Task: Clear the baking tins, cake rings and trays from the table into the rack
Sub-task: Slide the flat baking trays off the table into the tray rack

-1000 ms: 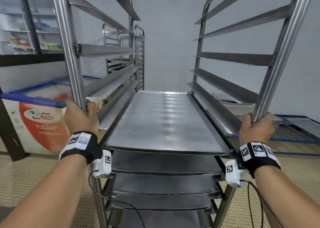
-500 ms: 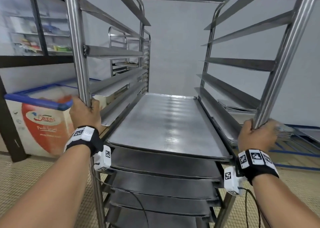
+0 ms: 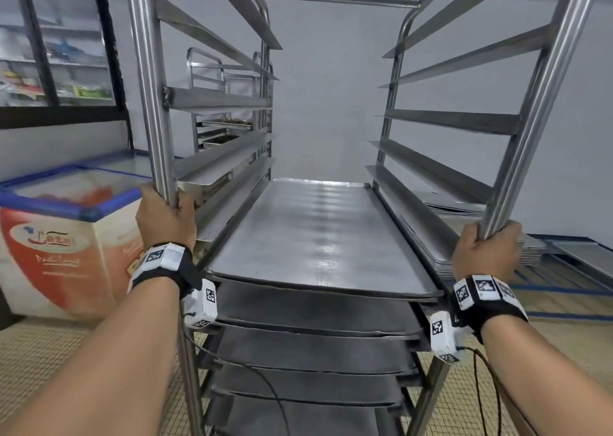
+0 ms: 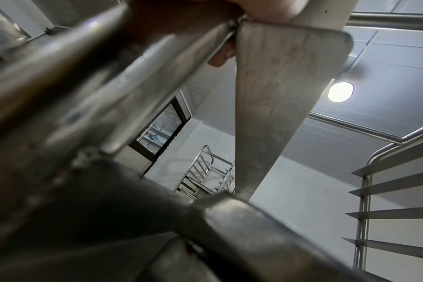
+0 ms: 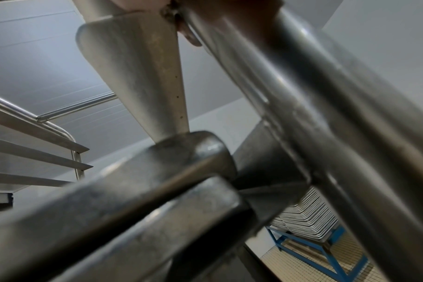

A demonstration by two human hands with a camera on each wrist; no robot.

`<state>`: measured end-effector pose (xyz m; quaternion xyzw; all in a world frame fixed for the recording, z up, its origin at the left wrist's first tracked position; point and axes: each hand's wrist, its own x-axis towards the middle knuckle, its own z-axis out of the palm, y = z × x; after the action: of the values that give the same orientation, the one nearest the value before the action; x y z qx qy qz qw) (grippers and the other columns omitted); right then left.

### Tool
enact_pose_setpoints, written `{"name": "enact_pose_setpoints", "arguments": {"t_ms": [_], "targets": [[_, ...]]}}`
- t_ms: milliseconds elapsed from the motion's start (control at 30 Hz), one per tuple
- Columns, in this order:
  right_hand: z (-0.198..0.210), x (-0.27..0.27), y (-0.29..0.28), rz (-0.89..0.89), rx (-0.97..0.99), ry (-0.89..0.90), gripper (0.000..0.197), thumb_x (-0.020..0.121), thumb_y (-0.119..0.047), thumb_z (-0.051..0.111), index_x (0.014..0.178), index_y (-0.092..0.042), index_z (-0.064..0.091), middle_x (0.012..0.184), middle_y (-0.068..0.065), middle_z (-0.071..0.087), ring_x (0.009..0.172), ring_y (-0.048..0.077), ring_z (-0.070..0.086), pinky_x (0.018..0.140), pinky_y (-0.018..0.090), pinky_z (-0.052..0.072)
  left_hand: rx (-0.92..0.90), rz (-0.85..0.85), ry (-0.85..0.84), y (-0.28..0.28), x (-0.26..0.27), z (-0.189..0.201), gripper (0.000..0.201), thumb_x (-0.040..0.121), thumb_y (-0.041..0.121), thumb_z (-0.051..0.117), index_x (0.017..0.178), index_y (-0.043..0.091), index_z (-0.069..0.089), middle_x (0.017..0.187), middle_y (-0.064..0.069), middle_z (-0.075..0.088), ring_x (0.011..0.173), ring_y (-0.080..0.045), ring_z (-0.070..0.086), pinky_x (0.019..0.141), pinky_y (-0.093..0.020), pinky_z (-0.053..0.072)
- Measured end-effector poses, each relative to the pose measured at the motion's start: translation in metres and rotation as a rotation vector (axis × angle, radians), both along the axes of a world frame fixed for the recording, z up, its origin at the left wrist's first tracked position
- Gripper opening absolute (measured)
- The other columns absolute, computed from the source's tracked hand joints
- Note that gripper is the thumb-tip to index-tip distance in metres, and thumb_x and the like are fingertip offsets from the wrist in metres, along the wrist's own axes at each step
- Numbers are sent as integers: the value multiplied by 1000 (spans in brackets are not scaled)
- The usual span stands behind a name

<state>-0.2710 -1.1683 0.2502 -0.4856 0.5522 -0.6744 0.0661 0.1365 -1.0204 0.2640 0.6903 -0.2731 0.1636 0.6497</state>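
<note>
A tall steel rack (image 3: 517,156) fills the head view, its upper runners bare. A shiny flat tray (image 3: 315,236) lies on the top loaded level, with several darker trays (image 3: 311,313) stacked on the levels below. My left hand (image 3: 164,218) grips the rack's front left post (image 3: 146,80). My right hand (image 3: 486,251) grips the front right post (image 3: 537,110). In each wrist view only a fingertip shows past the blurred post, one in the left (image 4: 221,58) and one in the right (image 5: 192,37).
A chest freezer (image 3: 66,236) with a blue rim stands on the left. A second rack (image 3: 229,110) stands behind the left side. A pile of flat trays (image 5: 304,215) rests on a low blue frame (image 5: 326,253) at the right. The floor is tiled.
The rack has shifted rightward against the room, with the freezer and second rack drawing nearer. Both hands keep their grip on the posts.
</note>
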Motion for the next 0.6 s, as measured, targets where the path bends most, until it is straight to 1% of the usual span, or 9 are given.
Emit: {"name": "enact_pose_setpoints", "arguments": {"t_ms": [100, 200, 267, 367, 467, 533, 600], "targets": [[1, 5, -15, -6, -5, 4, 27, 96, -18, 53, 109, 5, 47, 81, 13, 49, 65, 26, 44, 61, 31, 33, 13, -28, 17, -17, 8, -1, 37, 95, 26, 54, 113, -6, 51, 103, -33, 62, 95, -49, 58, 74, -46, 43], [2, 8, -34, -21, -3, 5, 28, 95, -17, 54, 110, 6, 47, 82, 14, 50, 67, 27, 46, 63, 31, 34, 23, -40, 31, -35, 9, -1, 35, 96, 23, 56, 113, -7, 50, 102, -33, 61, 94, -48, 58, 69, -40, 33], [3, 9, -45, -28, 18, 9, 29, 96, -17, 53, 112, 5, 46, 83, 14, 51, 67, 26, 45, 64, 32, 35, 36, -52, 21, -46, 9, -1, 32, 96, 21, 56, 111, -7, 49, 100, -33, 60, 92, -47, 58, 67, -37, 30], [4, 9, -60, -56, 29, 5, 29, 95, -17, 54, 113, 5, 46, 83, 14, 50, 69, 26, 45, 65, 32, 36, 45, -74, 27, -64, 9, 0, 33, 95, 19, 58, 113, -7, 50, 102, -32, 61, 92, -47, 58, 68, -37, 31], [5, 7, -77, -71, 28, 8, 30, 95, -16, 54, 113, 7, 47, 84, 15, 49, 71, 25, 44, 66, 31, 35, 43, -77, 31, -83, 6, 2, 33, 94, 20, 58, 114, -5, 49, 100, -30, 62, 90, -46, 58, 68, -37, 31], [4, 6, -90, -65, 21, 12, 29, 95, -15, 55, 112, 7, 47, 85, 16, 52, 70, 25, 44, 66, 31, 35, 44, -83, 34, -95, 4, 2, 33, 95, 20, 58, 114, -5, 49, 100, -29, 61, 89, -45, 58, 67, -37, 31], [2, 4, -106, -61, 10, 9, 28, 94, -15, 56, 109, 7, 48, 86, 21, 56, 69, 26, 45, 65, 31, 35, 47, -90, 44, -108, 5, 2, 33, 96, 21, 58, 115, -4, 48, 100, -29, 62, 88, -45, 59, 67, -37, 32]]}}
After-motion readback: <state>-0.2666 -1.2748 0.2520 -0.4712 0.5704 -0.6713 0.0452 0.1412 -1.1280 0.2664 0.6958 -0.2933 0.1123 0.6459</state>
